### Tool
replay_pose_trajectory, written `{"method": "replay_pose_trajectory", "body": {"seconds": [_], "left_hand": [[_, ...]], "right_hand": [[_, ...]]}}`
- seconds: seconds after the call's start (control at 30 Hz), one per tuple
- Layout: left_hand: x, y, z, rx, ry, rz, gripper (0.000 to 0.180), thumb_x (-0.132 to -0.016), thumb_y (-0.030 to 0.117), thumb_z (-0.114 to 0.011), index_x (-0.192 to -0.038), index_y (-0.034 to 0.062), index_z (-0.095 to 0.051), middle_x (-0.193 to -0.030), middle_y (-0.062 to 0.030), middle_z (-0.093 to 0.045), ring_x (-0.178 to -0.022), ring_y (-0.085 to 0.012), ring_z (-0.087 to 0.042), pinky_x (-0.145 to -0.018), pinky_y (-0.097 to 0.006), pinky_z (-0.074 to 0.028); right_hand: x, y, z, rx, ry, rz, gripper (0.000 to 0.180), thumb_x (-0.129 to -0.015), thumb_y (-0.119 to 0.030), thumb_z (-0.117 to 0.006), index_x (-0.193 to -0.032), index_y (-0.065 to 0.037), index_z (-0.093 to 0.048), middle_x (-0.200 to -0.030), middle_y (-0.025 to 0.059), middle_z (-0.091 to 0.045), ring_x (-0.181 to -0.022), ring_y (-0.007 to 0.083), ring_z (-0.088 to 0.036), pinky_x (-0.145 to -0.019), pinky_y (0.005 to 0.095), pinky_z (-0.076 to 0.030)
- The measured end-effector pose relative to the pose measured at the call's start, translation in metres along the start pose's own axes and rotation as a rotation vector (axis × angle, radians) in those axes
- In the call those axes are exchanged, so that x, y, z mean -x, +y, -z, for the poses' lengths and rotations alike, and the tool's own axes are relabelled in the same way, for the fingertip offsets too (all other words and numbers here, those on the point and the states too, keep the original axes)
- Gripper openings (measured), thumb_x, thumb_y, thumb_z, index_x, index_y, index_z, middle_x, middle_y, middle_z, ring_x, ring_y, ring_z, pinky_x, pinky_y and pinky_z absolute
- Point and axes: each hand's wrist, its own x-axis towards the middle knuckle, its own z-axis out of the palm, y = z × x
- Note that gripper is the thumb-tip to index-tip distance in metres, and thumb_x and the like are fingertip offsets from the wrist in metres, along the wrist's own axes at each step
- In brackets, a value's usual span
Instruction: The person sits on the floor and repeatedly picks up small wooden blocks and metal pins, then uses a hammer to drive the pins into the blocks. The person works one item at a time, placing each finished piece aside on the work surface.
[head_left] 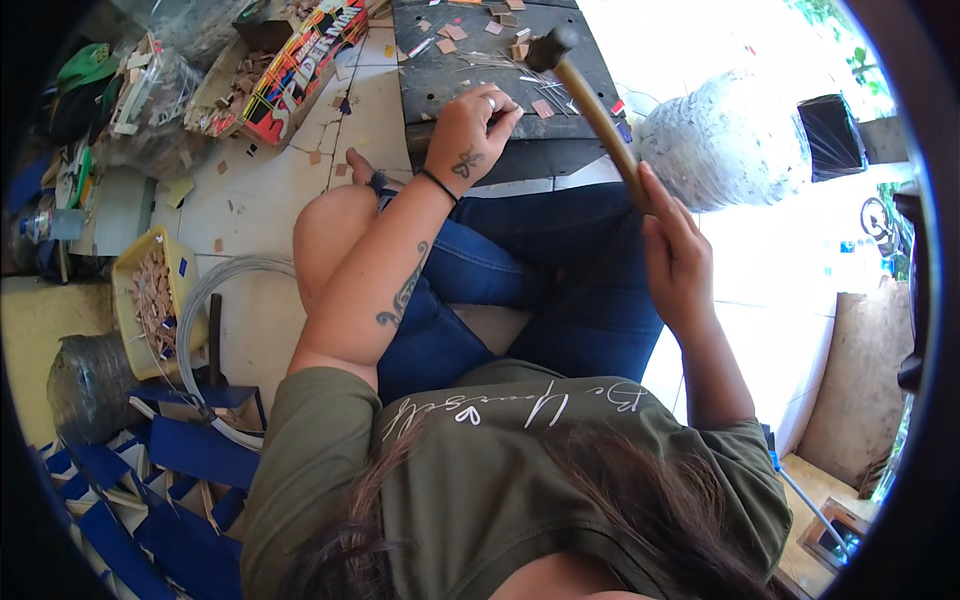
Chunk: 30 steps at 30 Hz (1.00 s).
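Fingers and thumb of the right hand (676,250) are closed on the low end of a hammer (602,122). From the sitting person's lap, with twelve straight ahead, the hammer is at one o'clock. Its long wooden handle slants from five to eleven, and the head points to eleven, over the black bench (422,80) at twelve. Over the bench's near edge, the left hand (474,130) has its fingertips bunched close; I can't tell if they pinch anything. Thin wires (488,62) lie past it, near little brown chips (452,33). At nine sit a wire coil (240,264) and a yellow tub (187,312).
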Motion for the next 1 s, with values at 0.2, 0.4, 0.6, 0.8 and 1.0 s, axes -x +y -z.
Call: {"method": "replay_pose_trajectory", "body": {"seconds": [0.2, 0.4, 0.6, 0.8, 1.0], "left_hand": [[-0.010, -0.005, 0.000, -0.004, 0.019, -0.036, 0.009, -0.079, 0.004, -0.067, -0.075, 0.0002, -0.061, -0.075, -0.0128, -0.061, -0.068, -0.0306, -0.060, -0.062, -0.036, -0.048], [-0.005, -0.002, 0.001, -0.018, -0.040, 0.067, 0.008, -0.082, 0.004, -0.067, -0.078, 0.0003, -0.061, -0.076, -0.0097, -0.063, -0.070, -0.0219, -0.063, -0.065, -0.031, -0.048], [-0.002, -0.002, 0.001, -0.048, 0.003, -0.014, 0.009, -0.080, 0.008, -0.068, -0.075, 0.0018, -0.063, -0.073, -0.0101, -0.061, -0.064, -0.0271, -0.059, -0.058, -0.035, -0.046], [0.001, 0.004, 0.007, -0.001, 0.044, 0.047, 0.009, -0.084, 0.011, -0.067, -0.080, 0.0025, -0.067, -0.073, -0.0092, -0.065, -0.066, -0.0230, -0.062, -0.061, -0.033, -0.048], [0.000, 0.016, 0.030, 0.237, -0.093, 0.328, 0.019, -0.094, 0.019, -0.060, -0.095, 0.0031, -0.071, -0.088, -0.0045, -0.071, -0.083, -0.0105, -0.064, -0.079, -0.025, -0.048]], "right_hand": [[-0.005, 0.005, -0.002, -0.006, -0.006, -0.013, 0.047, -0.094, -0.001, -0.050, -0.139, -0.013, -0.049, -0.080, 0.0118, -0.052, -0.066, 0.0221, -0.054, -0.064, 0.0315, -0.046], [-0.004, 0.010, -0.006, -0.052, -0.013, -0.072, 0.043, -0.095, -0.003, -0.049, -0.138, -0.011, -0.049, -0.090, 0.0137, -0.059, -0.073, 0.0226, -0.058, -0.071, 0.0316, -0.048], [-0.018, 0.031, -0.016, -0.105, 0.088, -0.087, 0.042, -0.096, -0.009, -0.050, -0.137, -0.014, -0.050, -0.104, 0.0165, -0.063, -0.086, 0.0262, -0.064, -0.078, 0.0342, -0.049], [-0.065, 0.070, -0.061, 0.284, 0.086, -0.239, 0.044, -0.092, -0.017, -0.056, -0.134, -0.021, -0.049, -0.107, 0.0132, -0.059, -0.088, 0.0342, -0.064, -0.077, 0.0436, -0.051], [-0.098, 0.063, -0.084, 0.553, 0.197, -0.080, 0.035, -0.087, -0.020, -0.063, -0.121, -0.010, -0.060, -0.105, 0.0106, -0.058, -0.100, 0.0302, -0.059, -0.084, 0.0419, -0.047]]}}
